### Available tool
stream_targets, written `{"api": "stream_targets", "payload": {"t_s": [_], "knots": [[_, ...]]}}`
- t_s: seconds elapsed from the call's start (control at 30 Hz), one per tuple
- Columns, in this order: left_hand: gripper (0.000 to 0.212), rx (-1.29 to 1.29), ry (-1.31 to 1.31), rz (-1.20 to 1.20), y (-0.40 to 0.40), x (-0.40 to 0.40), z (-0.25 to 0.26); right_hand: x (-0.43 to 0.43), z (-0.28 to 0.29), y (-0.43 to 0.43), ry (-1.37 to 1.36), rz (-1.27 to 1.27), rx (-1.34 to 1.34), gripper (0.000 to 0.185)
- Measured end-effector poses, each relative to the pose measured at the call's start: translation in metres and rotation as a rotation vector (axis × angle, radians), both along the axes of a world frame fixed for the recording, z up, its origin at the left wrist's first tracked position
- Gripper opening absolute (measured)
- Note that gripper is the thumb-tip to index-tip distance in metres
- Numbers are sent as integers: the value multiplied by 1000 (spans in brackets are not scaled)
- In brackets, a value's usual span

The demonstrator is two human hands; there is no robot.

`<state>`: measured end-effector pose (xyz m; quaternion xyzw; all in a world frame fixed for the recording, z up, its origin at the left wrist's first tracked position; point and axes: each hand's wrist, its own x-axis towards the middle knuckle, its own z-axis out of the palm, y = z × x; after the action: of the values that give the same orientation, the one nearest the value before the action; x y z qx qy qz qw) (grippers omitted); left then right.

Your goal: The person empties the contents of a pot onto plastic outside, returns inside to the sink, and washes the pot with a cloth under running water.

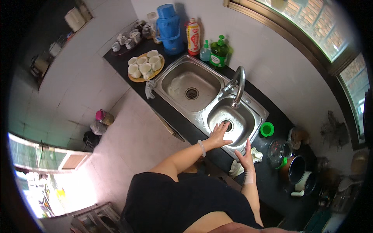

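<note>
My left hand (220, 137), a pale bangle on its wrist, reaches over the near rim of the small right basin (247, 128) of a steel double sink. Its fingers are spread and hold nothing; they hide part of the drain. Just outside that basin's near corner is my right hand (246, 159), thumb and fingers apart, with nothing in it. A crumpled whitish cloth (257, 155) lies beside and behind the right hand on the black counter. The curved faucet (241, 84) stands over the small basin. In the larger left basin (201, 72), whitish residue or foam marks the wall.
Several white cups (145, 69) stand on a yellow tray (161, 65), near a grey cloth (150, 88). A blue thermos (170, 32) and green pump bottle (219, 54) line the wall. On the right are a green ring-shaped item (267, 129), glass jug (279, 150) and pots (296, 169).
</note>
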<state>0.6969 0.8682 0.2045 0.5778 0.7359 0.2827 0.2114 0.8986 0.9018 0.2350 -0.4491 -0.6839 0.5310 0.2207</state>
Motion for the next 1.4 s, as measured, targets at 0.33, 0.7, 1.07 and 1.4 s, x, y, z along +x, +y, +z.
{"api": "stream_targets", "payload": {"t_s": [0.33, 0.7, 1.07, 1.4], "knots": [[33, 127, -1238, 813, -58, -132, -15, 66, -51, -39, 18, -170, -415, 28], [10, 699, -2006, 829, -53, -405, -53, -200, 46, 39, 97, 161, -312, 33], [15, 339, -2076, 899, -81, -570, -42, -694, 76, 261, 353, 26, 82, 32], [19, 180, -1931, 1050, -162, -604, -50, -780, 122, 242, 449, -201, -405, 8]]}}
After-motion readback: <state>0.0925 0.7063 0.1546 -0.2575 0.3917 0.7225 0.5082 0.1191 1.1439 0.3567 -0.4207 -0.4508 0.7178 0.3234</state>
